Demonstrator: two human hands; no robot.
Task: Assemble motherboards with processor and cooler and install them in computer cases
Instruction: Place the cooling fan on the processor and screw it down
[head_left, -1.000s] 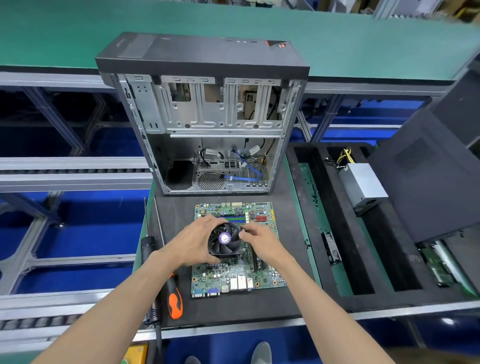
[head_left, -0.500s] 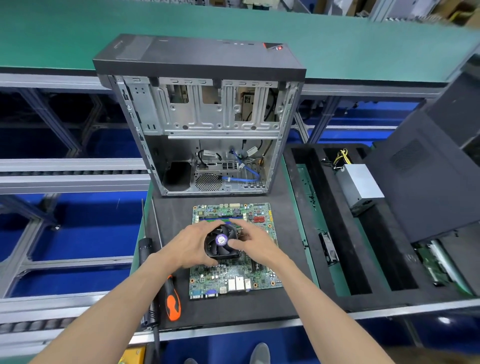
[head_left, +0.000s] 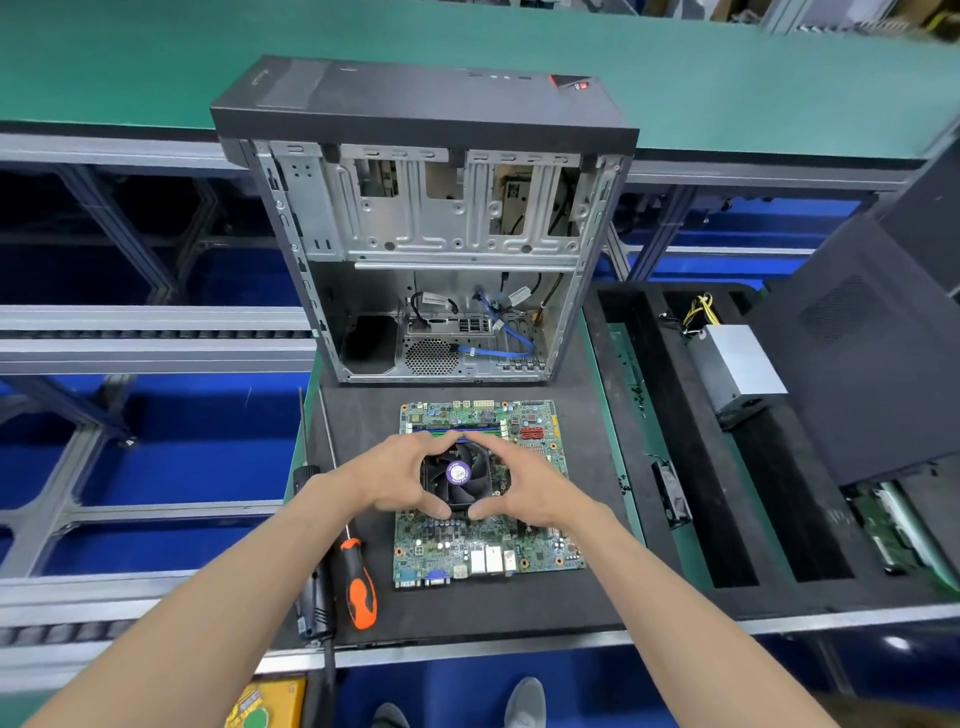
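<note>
Both hands have closed in since a second ago: the right hand (head_left: 524, 491), which was fiddling at the cooler's far right edge, now mirrors the left hand (head_left: 387, 480), so the two ring the cooler (head_left: 460, 475) from either side. Fingers curl over its far edge, thumbs nearly meet at its near edge, and the purple hub label shows in the gap between them. That is a two-handed clamp on the cooler, likely chosen so it comes down level over the processor socket rather than tipping onto one corner.

Under the grip lies the motherboard (head_left: 488, 551), flat on the black mat (head_left: 467, 608), its port row toward the person and its memory slots just beyond the fingertips. Lying flat, it gives the hands a firm surface to press against. Whether the cooler's fasteners have engaged cannot be told; the palms hide them.

Beyond the grip, past the board's far edge, the case (head_left: 426, 249) stands upright with its open side toward the person, cables loose inside, apparently waiting for the finished board. Left of the left wrist, an orange screwdriver (head_left: 356, 577) and a black driver (head_left: 311, 597) lie along the mat's edge, handy for the cooler screws. Well to the right of the grip, a power supply (head_left: 737, 366) sits in a foam tray (head_left: 675, 431).
</note>
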